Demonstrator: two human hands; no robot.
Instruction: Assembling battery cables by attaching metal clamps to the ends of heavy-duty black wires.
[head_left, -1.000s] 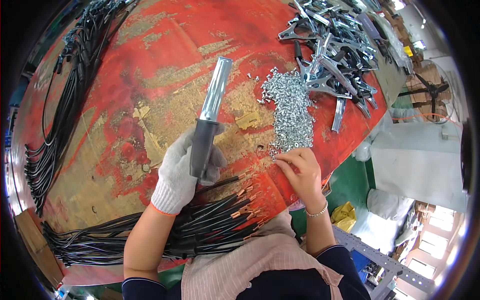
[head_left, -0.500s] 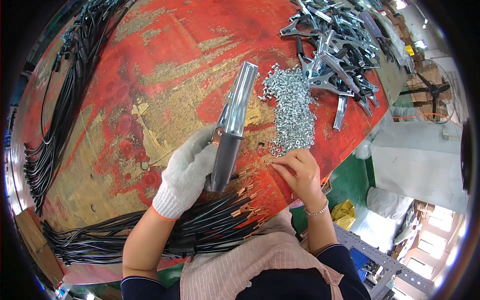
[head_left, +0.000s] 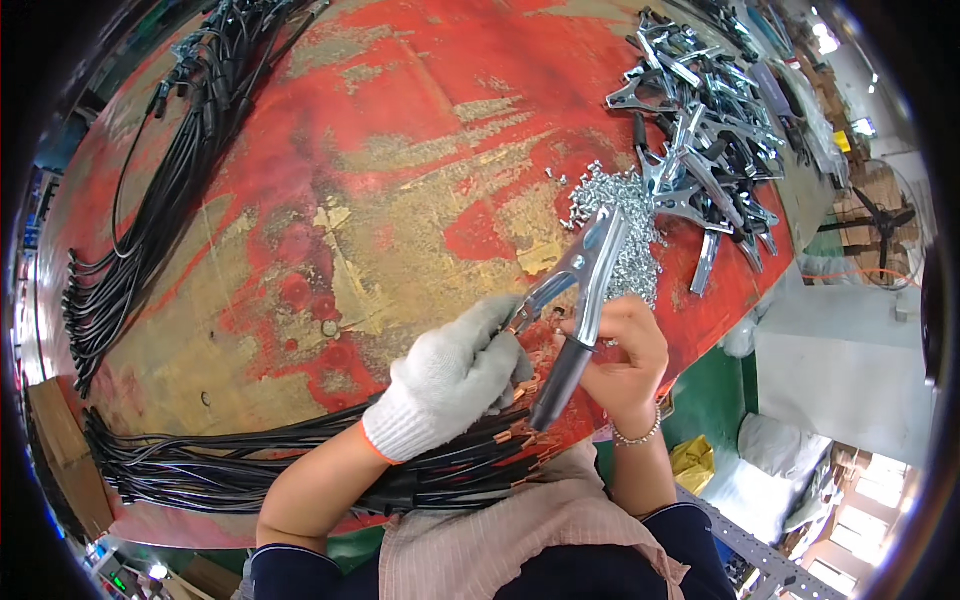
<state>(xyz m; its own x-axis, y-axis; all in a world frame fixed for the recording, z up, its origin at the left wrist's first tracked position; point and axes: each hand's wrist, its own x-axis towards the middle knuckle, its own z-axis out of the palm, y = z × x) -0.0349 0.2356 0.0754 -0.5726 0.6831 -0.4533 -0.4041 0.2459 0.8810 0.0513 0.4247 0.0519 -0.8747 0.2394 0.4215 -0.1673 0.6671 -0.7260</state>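
Note:
My left hand, in a white knitted glove, is closed on a metal spring clamp with a black handle sleeve. The clamp's jaws point up and away, over the heap of small silver screws and nuts. My bare right hand, with a bead bracelet at the wrist, is against the clamp's right side. Its thumb and fingers are bent together, their tips partly behind the clamp; whatever they pinch is hidden. Below both hands lie black cables with bare copper ends.
More metal clamps are piled at the far right of the worn red table. A long bundle of black cables runs along the left side. Beyond the right edge are a fan and a yellow bag.
My left hand has moved right and tilted the clamp, whose handles now show spread apart. The right hand has drawn back from the screw heap's edge to the clamp. The view has shifted slightly.

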